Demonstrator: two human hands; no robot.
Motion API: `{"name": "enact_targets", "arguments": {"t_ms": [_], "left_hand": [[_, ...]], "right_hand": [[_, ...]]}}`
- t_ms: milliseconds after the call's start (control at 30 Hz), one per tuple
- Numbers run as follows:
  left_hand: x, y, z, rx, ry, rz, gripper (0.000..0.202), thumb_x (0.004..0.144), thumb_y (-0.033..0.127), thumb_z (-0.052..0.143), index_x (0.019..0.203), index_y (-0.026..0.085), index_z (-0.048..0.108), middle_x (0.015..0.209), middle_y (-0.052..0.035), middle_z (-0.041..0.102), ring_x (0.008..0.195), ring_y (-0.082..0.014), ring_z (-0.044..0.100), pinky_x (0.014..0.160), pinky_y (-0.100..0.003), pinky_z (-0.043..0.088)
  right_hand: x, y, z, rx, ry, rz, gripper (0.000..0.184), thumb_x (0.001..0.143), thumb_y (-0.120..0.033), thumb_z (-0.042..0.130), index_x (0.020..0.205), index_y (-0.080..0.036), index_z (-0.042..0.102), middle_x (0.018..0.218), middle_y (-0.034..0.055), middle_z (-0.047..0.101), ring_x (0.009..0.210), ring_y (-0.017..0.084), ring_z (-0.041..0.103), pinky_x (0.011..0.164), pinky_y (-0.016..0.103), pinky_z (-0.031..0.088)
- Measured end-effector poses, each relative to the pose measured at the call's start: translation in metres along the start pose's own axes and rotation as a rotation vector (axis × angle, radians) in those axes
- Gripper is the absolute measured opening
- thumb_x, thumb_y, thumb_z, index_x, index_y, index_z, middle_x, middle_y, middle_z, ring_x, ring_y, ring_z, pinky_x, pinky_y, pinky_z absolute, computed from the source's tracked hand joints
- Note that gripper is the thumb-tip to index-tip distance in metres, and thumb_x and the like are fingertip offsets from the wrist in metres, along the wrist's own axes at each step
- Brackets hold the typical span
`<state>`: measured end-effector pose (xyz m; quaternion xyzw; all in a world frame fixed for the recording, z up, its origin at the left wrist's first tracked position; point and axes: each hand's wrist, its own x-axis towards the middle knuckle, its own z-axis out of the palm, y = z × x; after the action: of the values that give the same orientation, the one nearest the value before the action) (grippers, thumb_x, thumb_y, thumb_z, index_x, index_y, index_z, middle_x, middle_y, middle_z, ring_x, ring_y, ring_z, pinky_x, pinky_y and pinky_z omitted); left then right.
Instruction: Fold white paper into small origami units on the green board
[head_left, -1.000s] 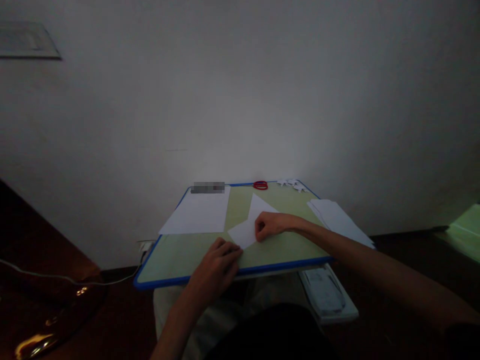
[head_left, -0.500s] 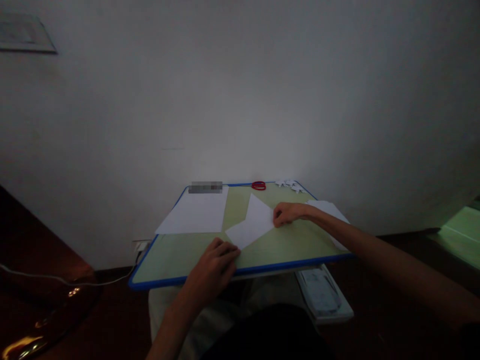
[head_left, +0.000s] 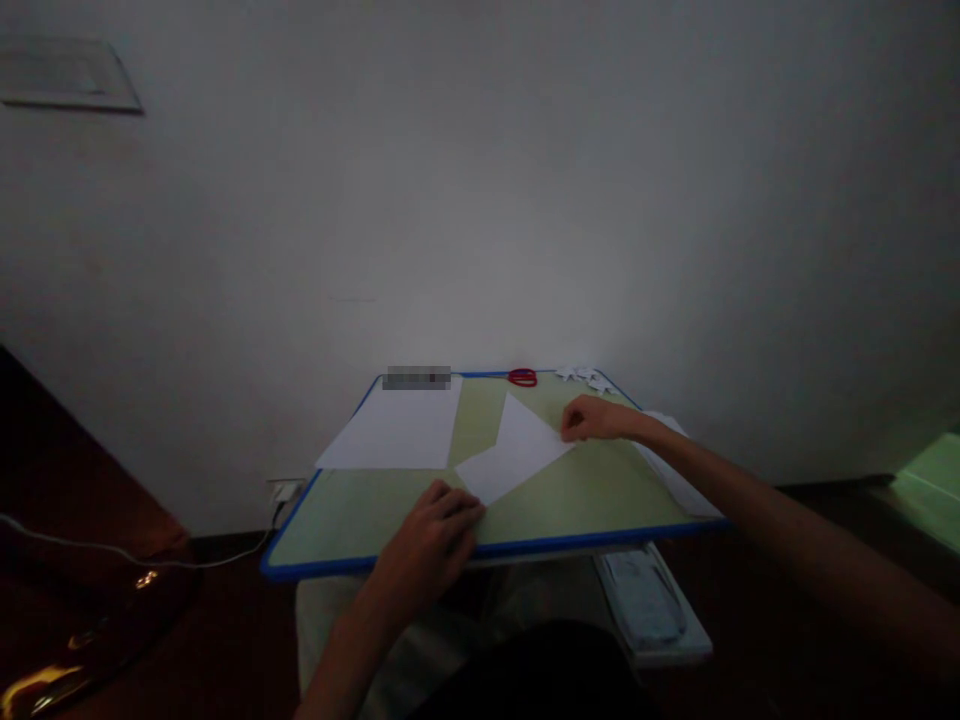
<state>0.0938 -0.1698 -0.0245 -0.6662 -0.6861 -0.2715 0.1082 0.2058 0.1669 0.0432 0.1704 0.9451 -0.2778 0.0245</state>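
A folded sheet of white paper (head_left: 517,455) with angled edges lies in the middle of the light green table. My left hand (head_left: 442,520) is at its near corner, fingers curled with the tips on the paper. At the sheet's right side is my right hand (head_left: 589,418), its fingers pinched together on the upper edge by the right tip. How much of the paper lies between those fingers is hidden. Beyond the sheet, near the back edge, rests a pair of scissors with red handles (head_left: 523,377).
A larger white sheet (head_left: 394,425) covers the table's left part. Several small white paper pieces (head_left: 585,377) sit at the back right, and more paper (head_left: 679,470) lies under my right forearm. The table has a blue rim (head_left: 600,540); a small open drawer (head_left: 652,600) hangs below.
My right hand has shifted slightly right and up along the folded sheet, uncovering its right tip. My left hand stays at the near corner. The whole view has shifted a little.
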Motion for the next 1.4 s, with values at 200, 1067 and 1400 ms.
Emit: {"name": "enact_targets", "arguments": {"t_ms": [200,1067,1400], "left_hand": [[0.001,0.003,-0.001,0.0,-0.014,-0.019,0.033,0.089,0.004,0.06,0.117,0.016,0.072,0.109,-0.0097,0.071,0.103,-0.0265,0.055,0.094,-0.045,0.054],[0.0,0.0,0.002,0.01,-0.005,0.01,0.033,0.09,0.007,0.059,0.119,0.015,0.072,0.109,-0.0112,0.071,0.102,-0.0262,0.055,0.091,-0.046,0.054],[0.001,0.004,-0.003,0.008,-0.01,-0.009,0.035,0.088,0.006,0.059,0.119,0.018,0.073,0.109,-0.0103,0.071,0.103,-0.0257,0.057,0.092,-0.045,0.055]], "right_hand": [[-0.056,-0.086,0.094,-0.391,0.299,-0.596,0.027,0.097,-0.018,0.051,0.118,-0.018,0.069,0.11,0.0121,0.069,0.101,0.024,0.061,0.088,0.038,0.046],[-0.067,-0.062,0.092,-0.87,0.326,-0.698,0.028,0.105,-0.027,0.042,0.109,-0.016,0.068,0.101,0.0081,0.072,0.104,0.027,0.056,0.081,0.041,0.035],[-0.062,-0.02,0.068,-0.887,0.394,-0.652,0.031,0.105,-0.022,0.043,0.103,-0.014,0.073,0.096,0.0104,0.074,0.104,0.027,0.057,0.081,0.039,0.036]]}}
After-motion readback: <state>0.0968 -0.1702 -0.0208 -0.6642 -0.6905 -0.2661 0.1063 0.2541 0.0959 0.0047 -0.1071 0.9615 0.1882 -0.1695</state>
